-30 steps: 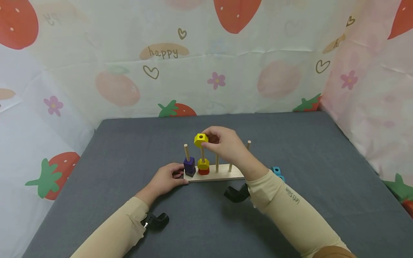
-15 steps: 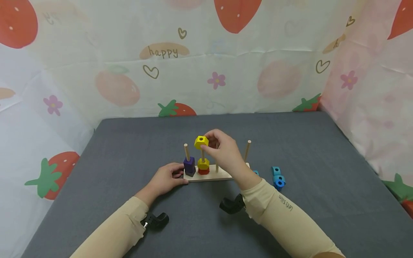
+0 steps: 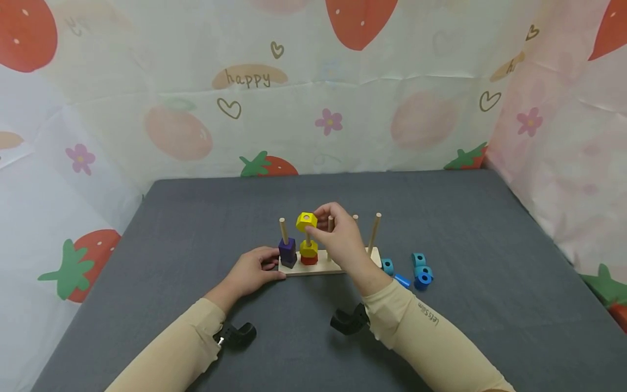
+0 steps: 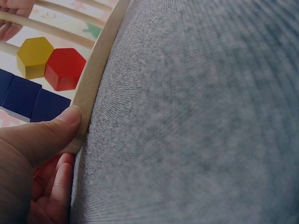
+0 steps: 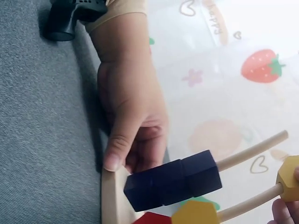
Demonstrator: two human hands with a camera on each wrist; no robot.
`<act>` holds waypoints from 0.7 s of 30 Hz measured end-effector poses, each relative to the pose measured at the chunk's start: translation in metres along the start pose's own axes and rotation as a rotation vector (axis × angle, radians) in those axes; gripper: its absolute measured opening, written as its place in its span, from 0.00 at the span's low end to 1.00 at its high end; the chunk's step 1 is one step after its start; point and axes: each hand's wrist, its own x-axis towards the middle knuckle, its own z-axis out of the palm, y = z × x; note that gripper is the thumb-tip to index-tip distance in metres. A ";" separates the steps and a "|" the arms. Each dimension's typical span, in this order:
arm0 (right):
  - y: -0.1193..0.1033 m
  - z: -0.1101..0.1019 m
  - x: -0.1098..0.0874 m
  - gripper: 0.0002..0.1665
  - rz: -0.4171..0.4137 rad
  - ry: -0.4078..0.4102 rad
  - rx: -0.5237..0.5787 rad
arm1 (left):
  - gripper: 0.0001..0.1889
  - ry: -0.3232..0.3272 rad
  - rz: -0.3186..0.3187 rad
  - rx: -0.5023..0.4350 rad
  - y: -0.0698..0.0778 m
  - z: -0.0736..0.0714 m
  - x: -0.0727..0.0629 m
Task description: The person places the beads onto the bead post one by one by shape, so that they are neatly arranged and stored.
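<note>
My right hand pinches a yellow hexagonal block between thumb and fingers. That block sits on the tip of the second peg from the left, its hole over the peg end, as the right wrist view shows. Lower on the same peg are another yellow hexagonal block and a red hexagonal block. My left hand grips the left end of the wooden peg board, thumb on its front edge. Beside that thumb, dark purple-blue square blocks are stacked on the leftmost peg.
Bare pegs, including the rightmost peg, stand behind or beside my right hand. Several blue blocks lie right of the board on the grey cloth-covered table. A printed curtain rises behind the table.
The yellow block in my right hand has come down slightly onto the second peg's tip. My right forearm has shifted left, uncovering blue blocks. The left hand stays put.
</note>
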 end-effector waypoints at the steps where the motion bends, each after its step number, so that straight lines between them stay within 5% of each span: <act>1: 0.001 0.001 0.000 0.15 0.005 0.003 0.002 | 0.27 -0.001 0.002 0.003 0.000 0.000 0.000; 21: 0.023 0.010 -0.001 0.14 0.144 -0.028 0.026 | 0.28 0.003 -0.007 0.012 0.000 0.000 0.000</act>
